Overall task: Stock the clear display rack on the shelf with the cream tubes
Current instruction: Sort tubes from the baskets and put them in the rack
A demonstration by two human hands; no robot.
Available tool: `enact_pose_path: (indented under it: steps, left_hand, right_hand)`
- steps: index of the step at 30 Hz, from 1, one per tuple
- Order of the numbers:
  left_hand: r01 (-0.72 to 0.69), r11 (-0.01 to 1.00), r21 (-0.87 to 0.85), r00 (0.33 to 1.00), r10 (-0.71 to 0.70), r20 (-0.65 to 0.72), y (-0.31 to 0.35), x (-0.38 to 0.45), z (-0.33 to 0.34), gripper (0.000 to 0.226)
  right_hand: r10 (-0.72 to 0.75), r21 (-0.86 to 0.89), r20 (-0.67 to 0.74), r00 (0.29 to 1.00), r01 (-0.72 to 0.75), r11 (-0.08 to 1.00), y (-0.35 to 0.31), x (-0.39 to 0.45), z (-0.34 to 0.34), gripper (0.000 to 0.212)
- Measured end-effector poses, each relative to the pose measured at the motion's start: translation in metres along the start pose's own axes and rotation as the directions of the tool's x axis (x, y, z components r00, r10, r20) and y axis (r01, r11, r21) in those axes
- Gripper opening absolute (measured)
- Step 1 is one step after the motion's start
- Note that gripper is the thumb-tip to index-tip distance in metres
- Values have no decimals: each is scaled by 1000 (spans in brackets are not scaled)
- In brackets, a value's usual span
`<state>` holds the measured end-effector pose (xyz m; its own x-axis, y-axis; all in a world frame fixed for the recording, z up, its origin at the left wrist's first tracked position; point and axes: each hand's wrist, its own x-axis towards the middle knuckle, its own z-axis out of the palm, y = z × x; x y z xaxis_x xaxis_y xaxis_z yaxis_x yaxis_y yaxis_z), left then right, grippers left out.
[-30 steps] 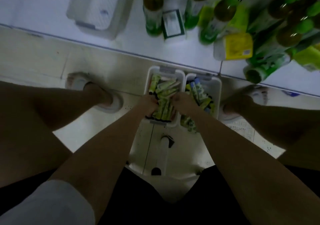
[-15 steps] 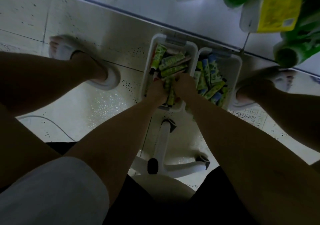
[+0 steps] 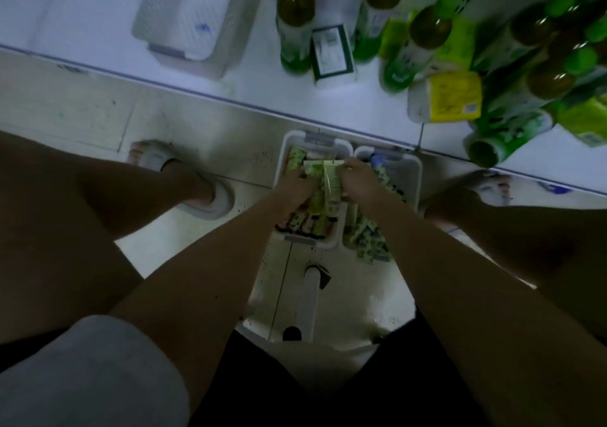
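At frame centre, the left hand [image 3: 295, 186] and right hand [image 3: 359, 180] are gripping green cream tubes [image 3: 323, 180] above the floor bins [image 3: 414, 177], apparently gathering a bundle for stocking.

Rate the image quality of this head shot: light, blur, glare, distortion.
Head view: dim overall, arms and legs nearly silhouetted; the shelf is the brightest area. Bottles at the upper right are smeared by blur. Soft glare shows on the floor near the stool. Wide-angle bending curves the shelf edge. Both hands, left and right, grip tubes whose print is unreadable.
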<state>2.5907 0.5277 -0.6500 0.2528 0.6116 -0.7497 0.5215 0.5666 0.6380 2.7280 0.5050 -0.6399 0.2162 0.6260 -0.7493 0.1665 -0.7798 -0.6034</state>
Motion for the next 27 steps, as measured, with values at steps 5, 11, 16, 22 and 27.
enact_pose_path:
  steps: [5,11,16,22,27]
  left_hand:
    - [-170,985,-36,985,168,-44,74,-35,-29,15]
    - [-372,928,34,926,373,-63,149,-91,-61,20]
    - [-544,832,112,833,551,-49,202,-144,-79,20]
    - [-723,679,128,683,730,-16,264,-219,-97,9]
    - [-824,550,134,557,830,16,317,-278,-111,15]
  right_hand:
    - [-57,236,8,998,53,970,-57,-44,-32,28]
    - [-288,207,4,958,281,937,-105,-109,-59,52]
    - [-529,263,-17,849,514,817,-141,-163,-80,25]
    - [-645,476,36,763,554,683,-196,-227,-115,41]
    - [-736,454,-24,677,663,595,-236,-286,-150,21]
